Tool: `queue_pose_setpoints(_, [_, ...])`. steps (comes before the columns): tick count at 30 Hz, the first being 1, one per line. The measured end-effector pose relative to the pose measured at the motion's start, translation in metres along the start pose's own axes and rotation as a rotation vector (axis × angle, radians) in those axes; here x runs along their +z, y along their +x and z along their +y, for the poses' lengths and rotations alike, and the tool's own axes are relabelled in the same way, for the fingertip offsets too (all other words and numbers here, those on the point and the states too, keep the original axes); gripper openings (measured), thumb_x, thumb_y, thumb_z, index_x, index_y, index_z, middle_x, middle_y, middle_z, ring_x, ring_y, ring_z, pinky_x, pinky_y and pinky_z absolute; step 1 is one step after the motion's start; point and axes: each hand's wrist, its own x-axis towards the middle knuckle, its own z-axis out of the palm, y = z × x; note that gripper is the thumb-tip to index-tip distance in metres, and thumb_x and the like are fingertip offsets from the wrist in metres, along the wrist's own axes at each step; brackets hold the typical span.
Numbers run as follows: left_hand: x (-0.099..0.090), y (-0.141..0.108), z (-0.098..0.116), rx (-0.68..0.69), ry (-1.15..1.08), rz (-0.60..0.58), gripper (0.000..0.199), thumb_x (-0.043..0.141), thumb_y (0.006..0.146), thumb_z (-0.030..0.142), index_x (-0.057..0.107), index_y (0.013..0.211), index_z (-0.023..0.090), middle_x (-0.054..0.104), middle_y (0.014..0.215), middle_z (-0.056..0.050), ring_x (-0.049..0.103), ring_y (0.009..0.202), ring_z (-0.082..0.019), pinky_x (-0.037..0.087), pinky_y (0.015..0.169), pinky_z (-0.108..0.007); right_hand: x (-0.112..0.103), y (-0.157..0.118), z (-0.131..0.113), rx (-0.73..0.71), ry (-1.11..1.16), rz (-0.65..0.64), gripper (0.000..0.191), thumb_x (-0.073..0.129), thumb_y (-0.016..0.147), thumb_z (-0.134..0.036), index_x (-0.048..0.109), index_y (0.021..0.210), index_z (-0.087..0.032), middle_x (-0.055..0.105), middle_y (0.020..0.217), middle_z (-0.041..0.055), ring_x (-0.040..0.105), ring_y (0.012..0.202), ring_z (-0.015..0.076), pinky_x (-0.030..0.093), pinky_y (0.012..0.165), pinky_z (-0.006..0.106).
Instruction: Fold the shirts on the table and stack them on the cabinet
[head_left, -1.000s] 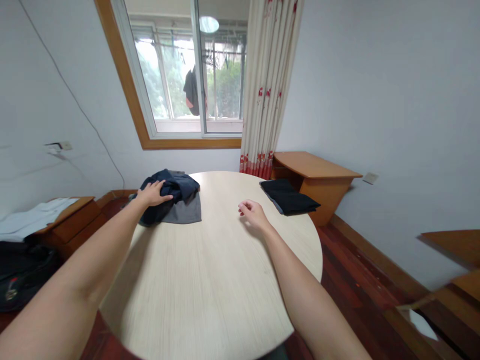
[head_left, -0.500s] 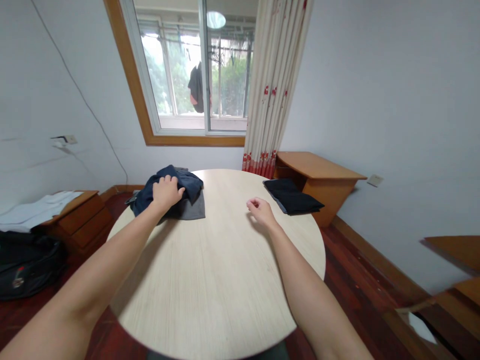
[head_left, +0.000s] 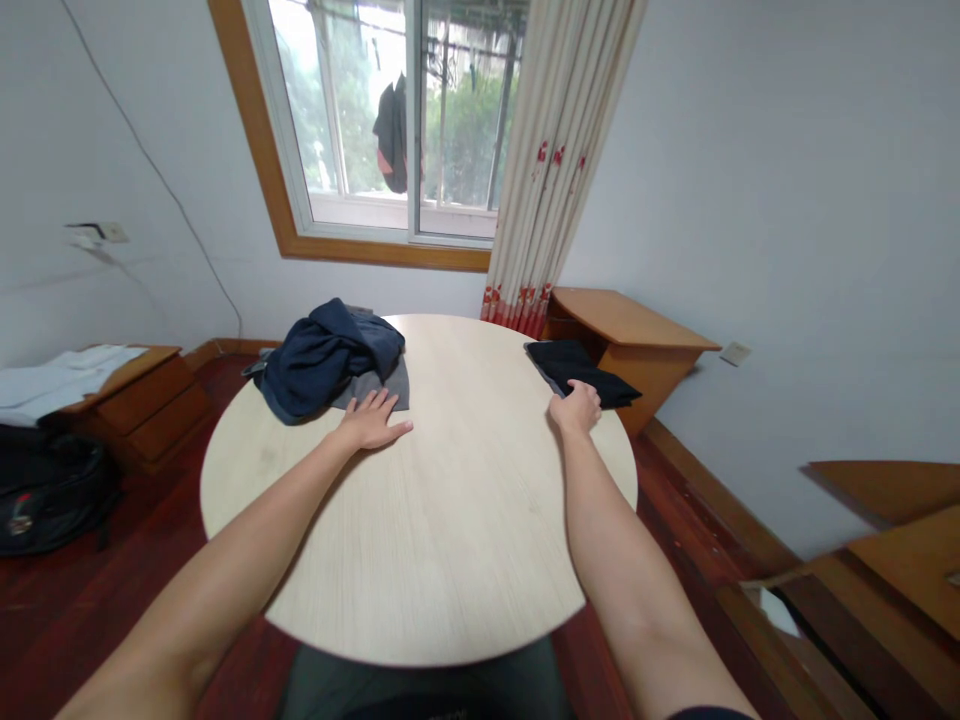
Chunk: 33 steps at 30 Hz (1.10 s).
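My left hand [head_left: 369,420] lies palm down with its fingers spread, the fingertips on the near edge of a grey cloth [head_left: 397,388]. On top of that cloth is a crumpled dark blue garment [head_left: 319,355], just beyond my fingers. At the right side of the table, my right hand [head_left: 576,407] is at the near edge of a folded black garment [head_left: 574,362]. Its fingers are curled onto that edge, and their undersides are hidden.
Both forearms reach over a round pale wooden table [head_left: 435,520]. Behind it at the right stands a brown desk [head_left: 637,325] beside a long curtain [head_left: 540,200]. A wooden cabinet [head_left: 165,410] and a black bag [head_left: 52,490] are at the left.
My left hand has left the blue garment and come nearer and to the right, onto the grey cloth. My right hand has moved right to the black garment. The camera has tilted down.
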Motion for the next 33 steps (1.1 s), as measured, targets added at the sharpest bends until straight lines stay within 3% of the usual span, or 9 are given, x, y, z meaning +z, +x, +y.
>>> queue_pose_setpoints(3, [-0.001, -0.003, 0.002, -0.054, -0.005, -0.089, 0.099, 0.032, 0.082, 0.084, 0.024, 0.16, 0.025, 0.009, 0.167, -0.011, 0.008, 0.153, -0.041, 0.014, 0.115, -0.069, 0.002, 0.001, 0.002, 0.026, -0.006, 0.003, 0.05, 0.055, 0.076, -0.017, 0.061, 0.126, -0.019, 0.054, 0.132, 0.0163, 0.045, 0.122, 0.0324, 0.04, 0.099, 0.049])
queue_pose_setpoints(7, [0.0, -0.004, 0.004, -0.111, -0.021, -0.096, 0.092, 0.023, 0.085, 0.082, 0.026, 0.16, 0.028, 0.011, 0.166, -0.011, 0.009, 0.152, -0.044, 0.013, 0.111, -0.076, 0.0, 0.004, 0.003, 0.045, 0.006, 0.025, 0.046, 0.054, 0.077, -0.016, 0.063, 0.123, -0.019, 0.056, 0.129, 0.0166, 0.046, 0.121, 0.0331, 0.043, 0.095, 0.048])
queue_pose_setpoints(14, [-0.01, -0.015, 0.003, -0.05, -0.045, -0.128, 0.089, 0.021, 0.088, 0.079, 0.019, 0.161, 0.028, 0.001, 0.167, -0.008, 0.001, 0.154, -0.039, 0.008, 0.114, -0.073, 0.0, 0.005, 0.003, 0.064, 0.02, 0.063, 0.029, 0.054, 0.081, -0.018, 0.067, 0.107, -0.019, 0.058, 0.121, 0.0153, 0.047, 0.113, 0.0323, 0.042, 0.09, 0.045])
queue_pose_setpoints(18, [-0.012, -0.018, 0.001, 0.01, -0.115, -0.038, 0.077, 0.011, 0.096, 0.067, 0.03, 0.158, 0.027, 0.012, 0.168, -0.008, 0.006, 0.155, -0.035, 0.007, 0.115, -0.071, 0.001, 0.007, 0.007, 0.052, 0.03, 0.067, 0.026, 0.054, 0.08, -0.017, 0.067, 0.102, -0.019, 0.061, 0.114, 0.0149, 0.049, 0.109, 0.0316, 0.042, 0.089, 0.043])
queue_pose_setpoints(22, [-0.009, -0.015, 0.001, -0.002, -0.119, 0.014, 0.073, 0.019, 0.096, 0.066, 0.036, 0.156, 0.027, 0.018, 0.167, -0.009, 0.011, 0.154, -0.036, 0.006, 0.116, -0.069, 0.004, 0.011, 0.011, 0.039, 0.091, 0.082, 0.023, 0.053, 0.076, -0.016, 0.067, 0.095, -0.017, 0.063, 0.104, 0.0148, 0.05, 0.104, 0.0304, 0.042, 0.089, 0.041])
queue_pose_setpoints(26, [-0.006, -0.012, 0.001, -0.012, -0.189, 0.131, 0.074, 0.035, 0.094, 0.066, 0.034, 0.156, 0.026, 0.029, 0.164, -0.015, 0.024, 0.148, -0.041, 0.024, 0.111, -0.067, 0.005, 0.013, 0.011, 0.038, 0.213, 0.16, 0.018, 0.052, 0.071, -0.012, 0.064, 0.081, -0.018, 0.062, 0.094, 0.0125, 0.052, 0.093, 0.0275, 0.041, 0.088, 0.04])
queue_pose_setpoints(30, [-0.006, -0.008, 0.0, 0.116, -0.371, 0.419, 0.057, 0.041, 0.095, 0.056, 0.061, 0.13, 0.016, 0.06, 0.134, -0.017, 0.051, 0.126, -0.034, 0.039, 0.104, -0.052, 0.002, 0.015, 0.005, -0.037, 0.336, 0.292, 0.015, 0.049, 0.066, -0.008, 0.057, 0.069, -0.02, 0.059, 0.086, 0.0094, 0.052, 0.09, 0.0257, 0.041, 0.088, 0.039])
queue_pose_setpoints(33, [-0.007, -0.007, 0.002, 0.301, -0.456, 0.567, 0.042, 0.045, 0.096, 0.05, 0.07, 0.101, 0.017, 0.068, 0.105, -0.012, 0.06, 0.104, -0.026, 0.045, 0.095, -0.04, -0.004, 0.015, -0.007, -0.137, 0.415, 0.327, 0.016, 0.048, 0.064, -0.007, 0.052, 0.063, -0.022, 0.056, 0.078, 0.0067, 0.053, 0.086, 0.0245, 0.041, 0.087, 0.039])
